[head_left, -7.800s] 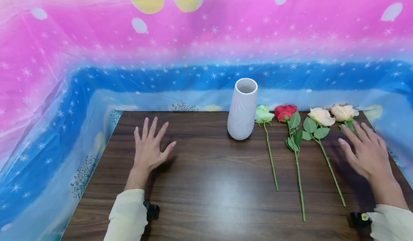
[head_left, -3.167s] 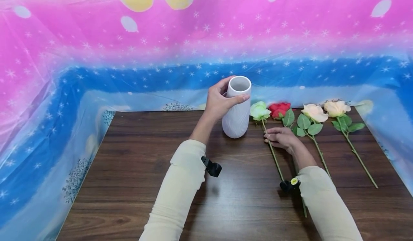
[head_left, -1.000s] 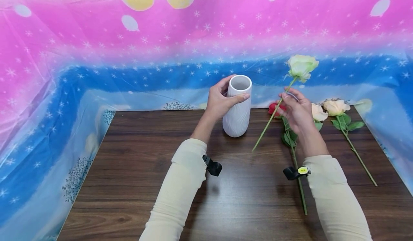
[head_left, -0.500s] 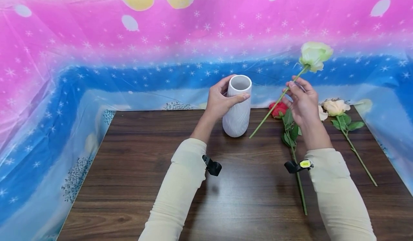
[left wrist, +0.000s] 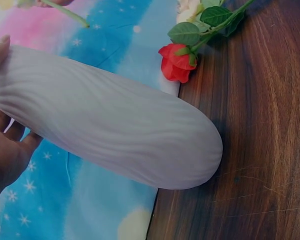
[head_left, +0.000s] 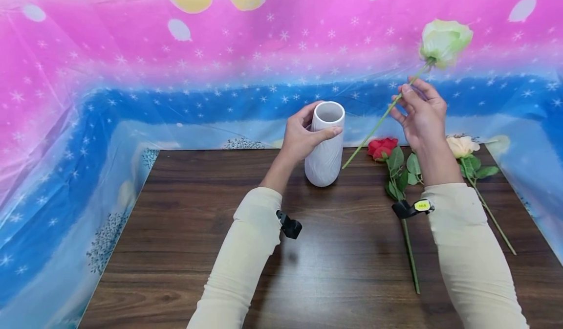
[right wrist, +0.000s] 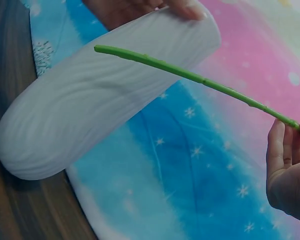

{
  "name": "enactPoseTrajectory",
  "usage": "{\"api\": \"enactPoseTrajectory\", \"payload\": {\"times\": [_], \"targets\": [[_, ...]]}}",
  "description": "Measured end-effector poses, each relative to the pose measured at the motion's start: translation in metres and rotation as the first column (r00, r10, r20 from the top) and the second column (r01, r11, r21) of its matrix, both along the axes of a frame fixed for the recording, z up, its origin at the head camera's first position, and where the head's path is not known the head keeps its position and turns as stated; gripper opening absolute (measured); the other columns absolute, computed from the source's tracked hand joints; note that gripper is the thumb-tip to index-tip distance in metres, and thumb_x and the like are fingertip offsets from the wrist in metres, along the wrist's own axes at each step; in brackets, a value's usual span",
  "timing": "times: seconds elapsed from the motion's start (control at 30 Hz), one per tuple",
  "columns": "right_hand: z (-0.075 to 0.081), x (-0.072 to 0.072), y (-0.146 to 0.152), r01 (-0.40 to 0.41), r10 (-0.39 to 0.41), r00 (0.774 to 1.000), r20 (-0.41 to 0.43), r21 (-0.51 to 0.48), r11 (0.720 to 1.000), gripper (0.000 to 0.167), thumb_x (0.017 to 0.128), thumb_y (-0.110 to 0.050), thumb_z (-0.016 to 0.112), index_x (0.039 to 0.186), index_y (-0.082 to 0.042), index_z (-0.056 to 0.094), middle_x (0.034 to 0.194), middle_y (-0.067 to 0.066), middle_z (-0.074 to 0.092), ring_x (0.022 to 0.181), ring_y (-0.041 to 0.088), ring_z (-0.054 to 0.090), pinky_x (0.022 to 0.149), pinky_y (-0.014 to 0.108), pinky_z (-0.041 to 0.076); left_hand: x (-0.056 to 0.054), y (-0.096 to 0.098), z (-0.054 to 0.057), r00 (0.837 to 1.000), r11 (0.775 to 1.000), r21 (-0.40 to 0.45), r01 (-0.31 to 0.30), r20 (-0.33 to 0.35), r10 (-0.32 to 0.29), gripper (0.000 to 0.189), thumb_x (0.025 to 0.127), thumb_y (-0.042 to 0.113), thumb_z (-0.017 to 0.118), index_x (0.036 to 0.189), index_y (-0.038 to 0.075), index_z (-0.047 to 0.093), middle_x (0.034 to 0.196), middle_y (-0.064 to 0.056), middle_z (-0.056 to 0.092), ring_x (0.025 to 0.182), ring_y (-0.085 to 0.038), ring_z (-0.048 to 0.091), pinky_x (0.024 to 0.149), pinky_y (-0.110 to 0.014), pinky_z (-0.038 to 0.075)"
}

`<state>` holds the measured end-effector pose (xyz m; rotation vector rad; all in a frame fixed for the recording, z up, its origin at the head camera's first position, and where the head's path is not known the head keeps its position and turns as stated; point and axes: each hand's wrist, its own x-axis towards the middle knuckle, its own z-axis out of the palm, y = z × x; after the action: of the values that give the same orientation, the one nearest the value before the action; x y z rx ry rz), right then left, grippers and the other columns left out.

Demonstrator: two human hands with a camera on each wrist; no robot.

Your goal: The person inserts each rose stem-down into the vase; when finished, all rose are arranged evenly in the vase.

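Note:
My left hand grips the upper part of a white vase, thumb across its front just below the rim. The vase stands upright at the back of the table, and its wavy ribbed side fills the left wrist view. Up in the air on the right, my right hand pinches the stem of a pale green rose between thumb and fingers. The bloom points up and to the right; the bare stem slants down toward the vase, its lower end beside the vase's right side, below the rim.
On the dark wood table lie a red rose with green leaves and a cream rose farther right. Another rose between them is mostly hidden by my right arm, its leaves showing. A patterned cloth hangs behind the table's back edge.
My left hand went from the table to the vase and stays there. My right hand picked the pale green rose off the table and raised it, lately moving up and right.

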<state>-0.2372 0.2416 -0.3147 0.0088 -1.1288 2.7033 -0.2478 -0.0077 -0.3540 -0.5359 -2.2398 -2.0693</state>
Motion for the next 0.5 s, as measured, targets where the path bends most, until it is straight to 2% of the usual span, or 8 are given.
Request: {"api": "enactPoseTrajectory", "payload": {"times": [0.2,0.5], "targets": [[0.014,-0.004,-0.002,0.012,-0.012,1.0,-0.002,-0.024,1.0,0.017,0.093,0.004,0.068,0.108,-0.003,0.069,0.085,0.009,0.071,0.071,0.021,0.07,0.056,0.03,0.06,0.001,0.0,0.0,1.0,1.0,-0.008,0.005,-0.001,-0.005,0.067,0.081,0.017,0.086,0.143,0.014,0.058,0.132,-0.01,0.067,0.12,-0.023,0.067,0.101,-0.039,0.056],[0.033,-0.01,-0.002,0.069,-0.064,0.997,0.04,-0.121,0.99,0.018,0.095,0.003,0.066,0.112,-0.004,0.065,0.085,0.009,0.07,0.07,0.022,0.069,0.054,0.031,0.058,0.0,0.0,-0.001,1.0,1.0,-0.008,0.002,-0.003,-0.002,0.069,0.081,0.017,0.086,0.144,0.013,0.057,0.132,-0.01,0.067,0.119,-0.023,0.067,0.1,-0.038,0.056]]}}
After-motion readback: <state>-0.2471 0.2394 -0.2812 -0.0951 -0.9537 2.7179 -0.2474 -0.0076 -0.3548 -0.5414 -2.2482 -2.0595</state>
